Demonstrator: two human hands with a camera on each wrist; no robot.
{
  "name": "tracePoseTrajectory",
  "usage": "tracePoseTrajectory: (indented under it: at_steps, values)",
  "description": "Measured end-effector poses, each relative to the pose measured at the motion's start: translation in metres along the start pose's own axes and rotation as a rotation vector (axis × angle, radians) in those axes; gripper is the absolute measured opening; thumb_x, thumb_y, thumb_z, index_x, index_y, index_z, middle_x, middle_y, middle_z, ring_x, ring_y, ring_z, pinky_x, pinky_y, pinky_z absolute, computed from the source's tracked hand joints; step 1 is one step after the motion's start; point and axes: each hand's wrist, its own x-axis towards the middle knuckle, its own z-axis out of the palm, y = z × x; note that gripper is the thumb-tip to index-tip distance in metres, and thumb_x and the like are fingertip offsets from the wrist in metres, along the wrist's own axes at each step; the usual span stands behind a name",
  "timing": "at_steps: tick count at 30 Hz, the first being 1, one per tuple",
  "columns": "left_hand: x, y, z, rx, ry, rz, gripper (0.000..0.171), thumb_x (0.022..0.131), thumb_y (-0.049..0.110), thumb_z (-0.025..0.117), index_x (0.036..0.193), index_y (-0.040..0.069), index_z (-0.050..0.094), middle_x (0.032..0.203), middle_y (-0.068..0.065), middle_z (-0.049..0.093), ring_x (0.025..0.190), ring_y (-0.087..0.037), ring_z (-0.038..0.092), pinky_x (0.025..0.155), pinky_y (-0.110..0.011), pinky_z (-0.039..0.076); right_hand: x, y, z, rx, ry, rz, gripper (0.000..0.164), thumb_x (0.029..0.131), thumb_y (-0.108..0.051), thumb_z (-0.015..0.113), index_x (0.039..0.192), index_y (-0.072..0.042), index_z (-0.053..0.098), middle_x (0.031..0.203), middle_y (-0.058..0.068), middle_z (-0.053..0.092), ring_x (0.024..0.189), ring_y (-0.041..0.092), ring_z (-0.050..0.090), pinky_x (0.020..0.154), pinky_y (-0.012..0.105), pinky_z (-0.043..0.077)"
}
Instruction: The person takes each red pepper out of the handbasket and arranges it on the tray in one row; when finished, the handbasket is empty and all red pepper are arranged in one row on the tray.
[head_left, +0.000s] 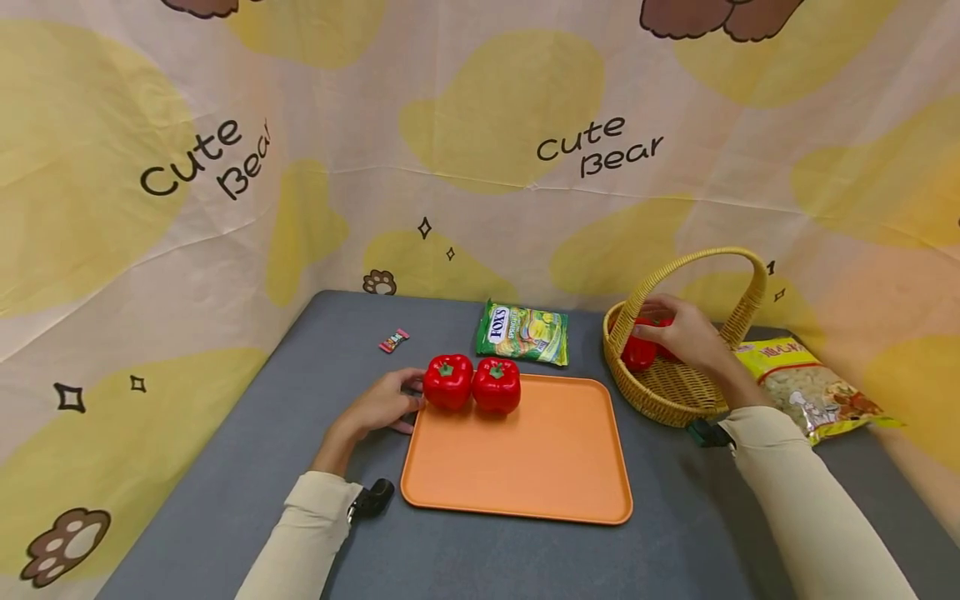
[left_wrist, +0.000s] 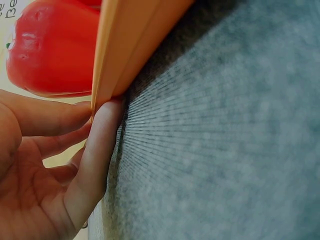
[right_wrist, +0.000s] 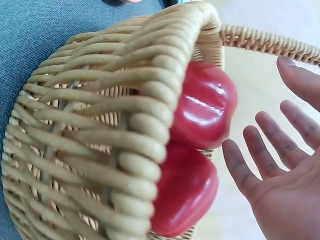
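At the left rim of the orange tray (head_left: 555, 454), my left hand (head_left: 386, 402) pinches the edge; the left wrist view has the thumb on one side and a finger under the tray. Two red bell peppers (head_left: 472, 385) sit side by side in the tray's far left corner, close to that hand. On the right, my right hand (head_left: 686, 333) is over the wicker basket (head_left: 660, 408), below its arched handle. Two more red bell peppers (right_wrist: 197, 145) lie inside. In the right wrist view the fingers are spread apart, near the peppers and holding nothing.
A green Fox's candy bag (head_left: 525, 333) lies behind the tray. Farther left is a small wrapped candy (head_left: 393, 340). A yellow food packet (head_left: 813, 387) lies right of the basket, near the right forearm. Printed cloth (head_left: 480, 208) hangs behind the grey table.
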Motion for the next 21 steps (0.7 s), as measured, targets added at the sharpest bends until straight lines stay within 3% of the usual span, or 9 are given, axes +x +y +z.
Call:
tracePoseTrajectory:
  at_steps: [11,16,21]
  values:
    - [-0.001,0.001,0.001,-0.004,0.003,0.004,0.056,0.098,0.001,0.059,0.152,-0.005,0.048,0.134,-0.024,0.057,0.104,-0.029,0.066,0.069,-0.041,0.067,0.01,0.01,0.004,0.064,-0.058,0.005,0.063,0.101,-0.02,0.071,0.156,0.0,0.047,0.153,0.028,0.054,0.143,0.046,0.049,0.118,0.059,0.04]
    - [-0.001,0.0,0.001,0.006,0.012,-0.002,0.056,0.098,0.002,0.059,0.153,-0.005,0.048,0.134,-0.024,0.057,0.104,-0.028,0.067,0.069,-0.04,0.067,0.011,0.01,0.004,0.038,-0.071,-0.022,0.061,0.098,-0.018,0.074,0.152,0.001,0.052,0.15,0.028,0.056,0.142,0.045,0.051,0.118,0.06,0.04]
    - [0.0,0.0,0.001,0.01,0.014,0.001,0.055,0.099,0.002,0.059,0.152,-0.005,0.048,0.134,-0.023,0.057,0.1,-0.026,0.067,0.069,-0.04,0.067,0.009,0.012,0.005,0.001,-0.074,-0.008,0.058,0.097,-0.02,0.076,0.147,0.0,0.056,0.143,0.026,0.061,0.135,0.043,0.056,0.111,0.051,0.047]
